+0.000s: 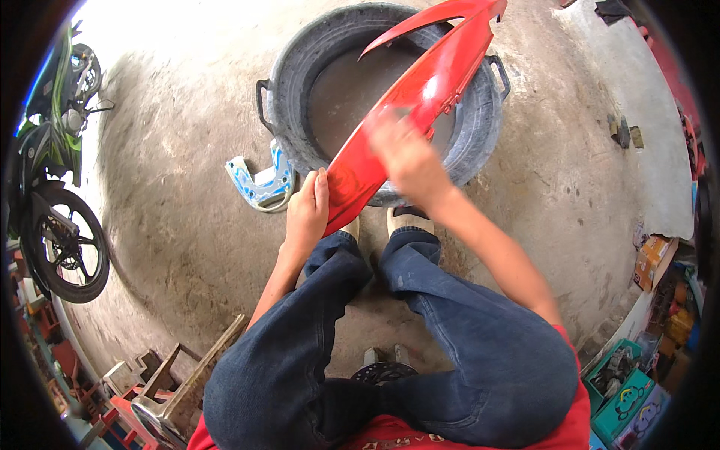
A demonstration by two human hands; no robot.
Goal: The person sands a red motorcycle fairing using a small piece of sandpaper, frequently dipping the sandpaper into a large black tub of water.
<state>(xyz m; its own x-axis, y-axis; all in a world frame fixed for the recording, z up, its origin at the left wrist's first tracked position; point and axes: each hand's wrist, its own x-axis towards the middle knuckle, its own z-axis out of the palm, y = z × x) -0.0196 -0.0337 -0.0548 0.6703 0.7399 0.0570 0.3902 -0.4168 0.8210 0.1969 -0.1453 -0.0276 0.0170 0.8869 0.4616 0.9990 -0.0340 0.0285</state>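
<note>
A long glossy red motorcycle body panel (pixel 411 91) slants across a black tub (pixel 289 97), its forked far end past the rim and its near end by my knees. My left hand (pixel 307 212) grips the near end, thumb on top. Against the middle of the panel's upper face is my right hand (pixel 409 159), smeared by motion. A small greyish patch shows at its fingertips; whether it is something held I cannot make out. Murky greyish water (pixel 352 94) lies in the tub.
A blue-and-white curved plastic part (pixel 262 180) lies on the concrete floor (pixel 172 187) left of the tub. A motorcycle (pixel 64 217) stands at far left. Wooden pieces (pixel 191 375) are at lower left. A green crate (pixel 611 375) and an orange box (pixel 652 261) sit at right.
</note>
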